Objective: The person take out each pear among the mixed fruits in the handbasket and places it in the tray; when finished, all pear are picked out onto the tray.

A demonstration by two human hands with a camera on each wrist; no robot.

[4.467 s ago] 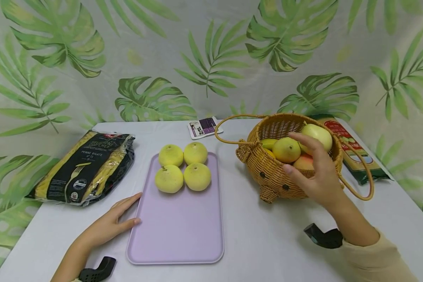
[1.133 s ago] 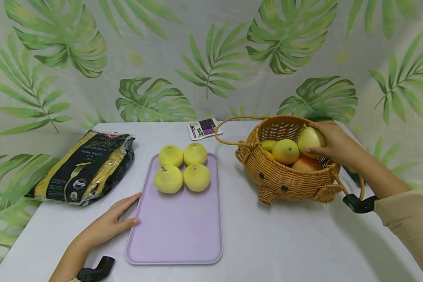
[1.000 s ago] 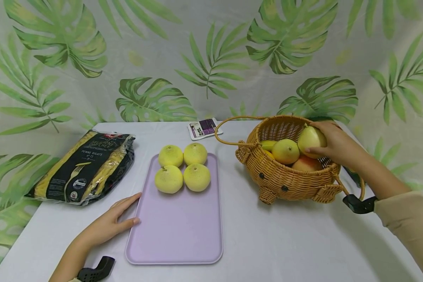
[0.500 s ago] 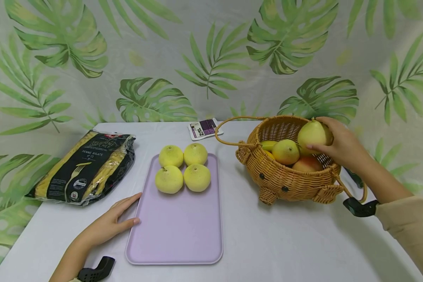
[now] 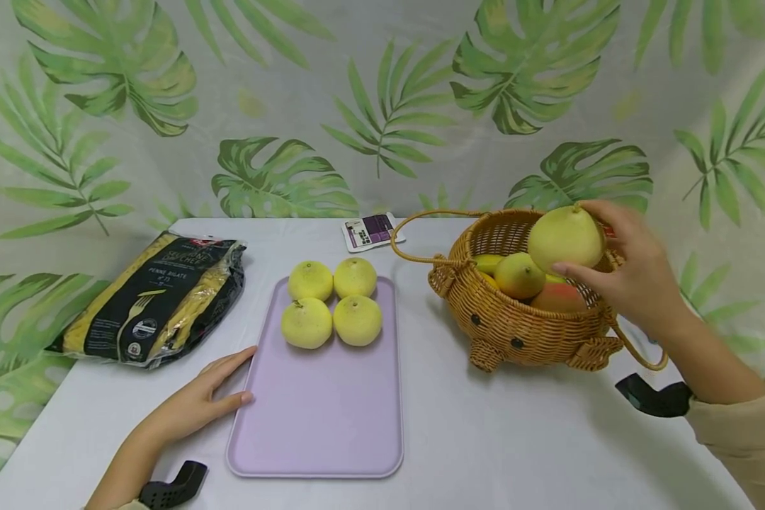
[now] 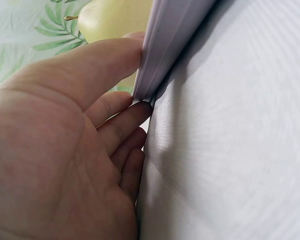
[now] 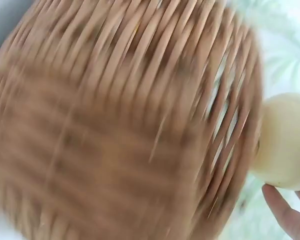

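My right hand (image 5: pixel 637 273) holds a pale yellow-green pear (image 5: pixel 567 237) by its side, thumb below and fingers behind. The pear is over the right part of a pig-shaped wicker basket (image 5: pixel 523 340). In the right wrist view, the pear (image 7: pixel 285 142) shows past the blurred weave, with fingertips against its underside. Inside the basket lie a mango (image 5: pixel 519 275), a reddish fruit (image 5: pixel 557 299) and a banana-like yellow fruit (image 5: pixel 486 263). My left hand (image 5: pixel 188 400) rests at the left edge of a lilac tray (image 5: pixel 325 418), its thumb on the rim. Several similar pears (image 5: pixel 309 326) sit on the tray's far half.
A black-and-yellow bag of penne (image 5: pixel 156 304) lies at the far left. Behind the tray is a small white-and-purple sachet (image 5: pixel 366 232). The basket's handle (image 5: pixel 449 211) sticks out to the left, and another loop hangs at its right side.
My right hand first reached over the basket, then grasped the pear among the fruit and has now lifted it up and slightly toward me. The left hand has stayed at the tray edge.
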